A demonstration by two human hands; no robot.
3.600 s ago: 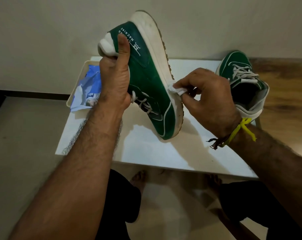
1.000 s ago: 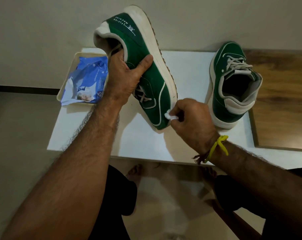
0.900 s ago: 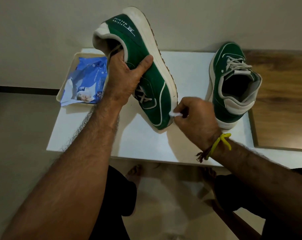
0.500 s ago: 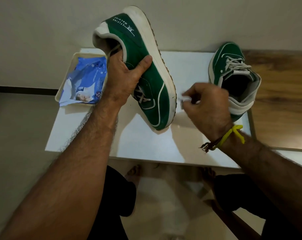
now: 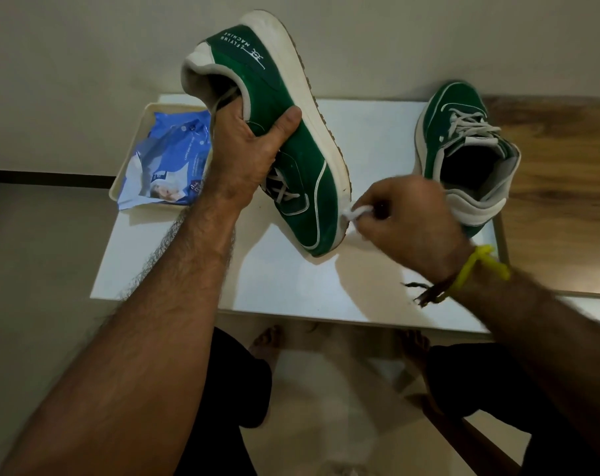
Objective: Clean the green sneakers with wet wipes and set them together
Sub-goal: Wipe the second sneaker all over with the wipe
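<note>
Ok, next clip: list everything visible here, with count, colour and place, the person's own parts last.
held sneaker: one, green with white sole, tilted toe-down over the table.
second sneaker: one, green, standing on the table's right side.
wet wipe: one, white, at the held sneaker's sole near the toe.
wipes packet: one, blue, lying in the tray.
tray: one, cream, table's left end.
table: one, white.
wristband: one, yellow, right wrist.
left hand: grips the held sneaker at its collar.
right hand: pinches the wet wipe.
</note>
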